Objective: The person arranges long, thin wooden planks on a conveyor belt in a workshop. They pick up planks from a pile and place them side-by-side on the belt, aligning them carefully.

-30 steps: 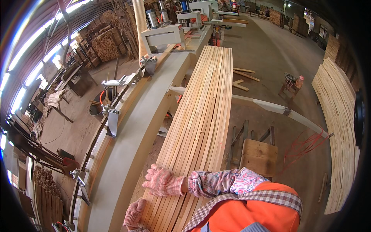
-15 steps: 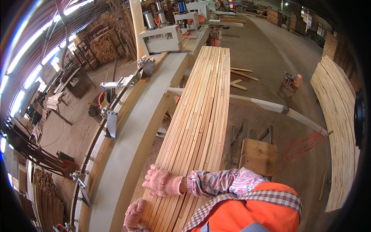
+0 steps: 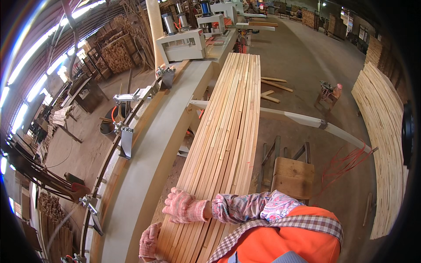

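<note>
A long row of pale wooden strips (image 3: 228, 131) lies side by side, running from the lower edge away toward the machine's far end. My right hand (image 3: 185, 205), in a pink and white knitted glove, rests across the near part of the row, its fingers curled over the left edge strips. Lower down, my left hand (image 3: 150, 240) wears a matching glove and is closed at the same left edge, with its thumb side against the outermost strip. The undersides of the fingers on both hands are hidden.
Left of the strips runs a long grey machine bed (image 3: 144, 175) with metal clamps (image 3: 126, 142) along a chain. A clamping unit (image 3: 182, 45) stands beyond. At the right are a wooden stool (image 3: 293, 177), a curved white rail (image 3: 302, 117), red cord (image 3: 344, 166) and stacked boards (image 3: 379, 144).
My left hand has shifted slightly left along the edge of the strips. The right hand and the row of strips stay nearly where they were.
</note>
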A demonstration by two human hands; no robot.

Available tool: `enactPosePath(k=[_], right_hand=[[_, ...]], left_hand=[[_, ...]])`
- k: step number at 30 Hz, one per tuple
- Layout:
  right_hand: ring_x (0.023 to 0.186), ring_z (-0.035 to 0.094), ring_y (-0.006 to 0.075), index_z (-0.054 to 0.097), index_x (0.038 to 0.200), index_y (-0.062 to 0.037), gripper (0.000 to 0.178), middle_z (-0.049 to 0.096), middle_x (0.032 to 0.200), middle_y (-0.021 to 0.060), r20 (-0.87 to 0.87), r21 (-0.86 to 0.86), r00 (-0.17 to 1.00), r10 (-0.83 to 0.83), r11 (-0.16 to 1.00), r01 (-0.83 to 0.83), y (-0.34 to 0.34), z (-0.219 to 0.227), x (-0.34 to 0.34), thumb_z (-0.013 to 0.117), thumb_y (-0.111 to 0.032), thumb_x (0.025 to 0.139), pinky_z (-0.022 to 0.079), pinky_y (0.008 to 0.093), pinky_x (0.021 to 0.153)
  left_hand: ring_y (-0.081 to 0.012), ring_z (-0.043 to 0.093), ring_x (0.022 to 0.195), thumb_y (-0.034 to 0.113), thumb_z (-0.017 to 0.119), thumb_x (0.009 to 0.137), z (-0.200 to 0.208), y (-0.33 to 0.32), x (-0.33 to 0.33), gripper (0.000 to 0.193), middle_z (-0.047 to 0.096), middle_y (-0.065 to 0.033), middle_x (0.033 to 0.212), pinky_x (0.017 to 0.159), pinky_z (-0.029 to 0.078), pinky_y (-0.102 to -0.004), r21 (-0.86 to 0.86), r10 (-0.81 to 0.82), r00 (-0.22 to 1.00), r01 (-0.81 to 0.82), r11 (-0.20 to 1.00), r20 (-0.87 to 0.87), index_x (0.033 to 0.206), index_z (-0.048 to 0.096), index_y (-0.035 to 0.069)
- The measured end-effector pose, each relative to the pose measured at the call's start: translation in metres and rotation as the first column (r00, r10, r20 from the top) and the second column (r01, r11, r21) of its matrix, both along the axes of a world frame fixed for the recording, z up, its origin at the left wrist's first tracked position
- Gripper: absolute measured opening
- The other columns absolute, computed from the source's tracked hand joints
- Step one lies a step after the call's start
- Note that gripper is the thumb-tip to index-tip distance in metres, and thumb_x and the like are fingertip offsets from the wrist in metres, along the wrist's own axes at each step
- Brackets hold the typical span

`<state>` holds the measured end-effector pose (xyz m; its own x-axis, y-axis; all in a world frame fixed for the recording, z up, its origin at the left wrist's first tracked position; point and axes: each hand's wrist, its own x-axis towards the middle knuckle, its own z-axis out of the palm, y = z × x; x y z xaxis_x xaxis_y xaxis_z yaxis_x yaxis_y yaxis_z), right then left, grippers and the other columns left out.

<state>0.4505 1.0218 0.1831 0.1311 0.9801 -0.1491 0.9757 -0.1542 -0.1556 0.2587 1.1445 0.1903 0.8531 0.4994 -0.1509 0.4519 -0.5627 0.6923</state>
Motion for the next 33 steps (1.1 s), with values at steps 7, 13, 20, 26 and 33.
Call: enactPosePath(k=[7,13,20,26,33], right_hand=[[0.111,0.056,0.0199,0.066,0.114,-0.019,0.041,0.064,0.113,0.0036,-0.002,0.069,1.0,0.004,0.998,-0.004,0.0,-0.011,0.002,0.05,-0.051,0.094,0.035,0.0392,0.101],[0.116,0.054,0.0215,0.066,0.115,-0.0182,0.04,0.062,0.119,0.0056,-0.018,0.083,1.0,0.012,0.997,-0.011,0.0,-0.007,-0.001,0.05,-0.049,0.095,0.032,0.0412,0.105],[0.121,0.052,0.0223,0.062,0.122,-0.0176,0.042,0.06,0.126,0.0077,0.015,0.054,1.0,0.018,0.998,-0.019,-0.003,-0.003,-0.003,0.048,-0.048,0.097,0.031,0.0414,0.107],[0.12,0.052,0.0224,0.062,0.121,-0.0173,0.042,0.06,0.124,0.0071,0.005,0.014,1.0,0.026,1.0,-0.026,-0.001,-0.002,-0.001,0.047,-0.049,0.097,0.031,0.0411,0.106],[0.127,0.048,0.0282,0.061,0.125,-0.0148,0.048,0.055,0.132,0.0124,-0.077,0.181,0.997,0.008,0.984,0.006,-0.001,-0.019,-0.003,0.056,-0.049,0.092,0.03,0.0455,0.112]], left_hand=[[-0.0319,0.065,0.104,0.045,0.061,0.089,-0.061,0.058,-0.012,0.045,0.067,-0.0139,0.114,0.09,0.051,-0.0398,0.294,0.254,0.949,-0.193,0.936,-0.185,0.118,0.067,0.011],[-0.0304,0.051,0.127,0.053,0.071,0.078,-0.062,0.056,-0.003,0.066,0.053,-0.0102,0.138,0.102,0.046,-0.0424,0.528,0.283,0.864,-0.023,0.849,-0.417,0.132,0.058,0.016],[-0.0358,0.04,0.136,0.064,0.061,0.083,-0.064,0.051,-0.002,0.085,0.042,-0.0188,0.147,0.113,0.034,-0.0422,0.711,0.509,0.801,-0.157,0.686,-0.315,0.146,0.042,0.01],[-0.036,0.05,0.126,0.069,0.049,0.088,-0.04,0.044,0.005,0.079,0.049,-0.0191,0.142,0.105,0.042,-0.0451,0.605,0.507,0.726,-0.156,0.781,-0.466,0.142,0.046,0.012],[-0.0361,0.065,0.101,0.07,0.022,0.096,-0.07,0.067,-0.013,0.081,0.07,-0.019,0.102,0.089,0.05,-0.0469,0.535,0.395,0.81,-0.121,0.836,-0.434,0.101,0.072,0.007]])
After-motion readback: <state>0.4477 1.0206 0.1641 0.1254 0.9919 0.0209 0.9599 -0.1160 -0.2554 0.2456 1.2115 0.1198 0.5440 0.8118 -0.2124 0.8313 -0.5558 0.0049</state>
